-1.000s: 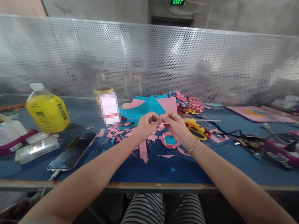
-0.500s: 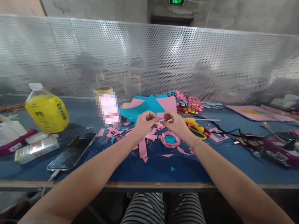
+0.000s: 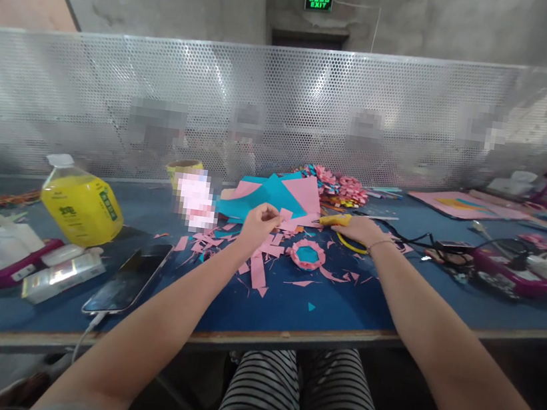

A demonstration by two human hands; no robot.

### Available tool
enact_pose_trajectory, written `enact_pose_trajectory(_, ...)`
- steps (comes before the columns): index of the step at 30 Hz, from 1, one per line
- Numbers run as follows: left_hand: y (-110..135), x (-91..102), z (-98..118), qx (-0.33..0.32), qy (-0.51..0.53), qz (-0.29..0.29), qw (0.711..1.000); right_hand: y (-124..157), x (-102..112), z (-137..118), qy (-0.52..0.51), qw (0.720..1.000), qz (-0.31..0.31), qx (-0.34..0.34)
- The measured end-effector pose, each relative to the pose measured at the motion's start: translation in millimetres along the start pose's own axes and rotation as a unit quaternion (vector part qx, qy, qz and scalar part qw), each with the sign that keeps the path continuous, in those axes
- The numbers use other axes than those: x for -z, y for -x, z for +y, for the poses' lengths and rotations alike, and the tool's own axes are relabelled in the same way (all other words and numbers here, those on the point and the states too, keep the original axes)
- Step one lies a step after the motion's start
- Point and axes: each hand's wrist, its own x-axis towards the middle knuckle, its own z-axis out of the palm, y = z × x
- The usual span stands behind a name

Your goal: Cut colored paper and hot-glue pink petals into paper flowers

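Observation:
My left hand [image 3: 262, 222] is closed in a pinch over the paper pile, with a small piece of pink paper [image 3: 286, 215] at its fingertips. To its right, my right hand [image 3: 358, 228] is closed on yellow-handled scissors [image 3: 336, 220]. A short dark tip points left toward the pink paper; the rest of the blades cannot be made out. Just below lies a pink ring-shaped paper piece with a blue middle [image 3: 307, 255]. Behind my hands are blue sheets [image 3: 275, 195] and pink sheets [image 3: 311, 193].
Pink scraps [image 3: 259, 270] litter the blue table [image 3: 340, 308]. Left are a phone [image 3: 130, 280], a small box [image 3: 63, 275] and a yellow liquid bottle [image 3: 84, 207]. A lit screen [image 3: 196, 198] stands behind. Right are cables [image 3: 410, 240] and a purple box [image 3: 511, 271]. A perforated metal screen [image 3: 310, 116] stands behind the table.
My right hand has moved right, away from my left fingertips, and has taken hold of the yellow-handled scissors. My left hand stays in nearly the same place.

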Motion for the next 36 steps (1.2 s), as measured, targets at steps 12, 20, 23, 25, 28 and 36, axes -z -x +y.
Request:
enact_pose_trajectory(12, 3, 0.9, 3, 0.053, 0.004, 0.0, 0.999, 8, 25, -30, -0.109, 0.979, 0.152, -0.081)
enact_pose_trajectory(20, 0, -1.1, -1, 0.094, 0.075, 0.018, 0.993, 12, 23, -64, -0.159, 0.939, 0.302, 0.035)
enact_pose_trajectory(23, 1, -1.8, 0, 0.094, 0.075, 0.016, 0.993, 12, 20, -69, -0.148, 0.937, 0.311, 0.056)
enact_pose_trajectory(25, 2, -2.3, 2, 0.092, 0.07, 0.016, 0.993, 13, 20, -70, -0.142, 0.941, 0.302, 0.056)
enact_pose_trajectory(28, 3, -2.8, 3, 0.094, 0.067, 0.018, 0.993, 14, 22, -70, -0.133, 0.946, 0.29, 0.053)
enact_pose_trajectory(36, 3, -3.4, 4, 0.088, 0.069, 0.02, 0.993, 16, 25, -70, -0.14, 0.944, 0.291, 0.064)
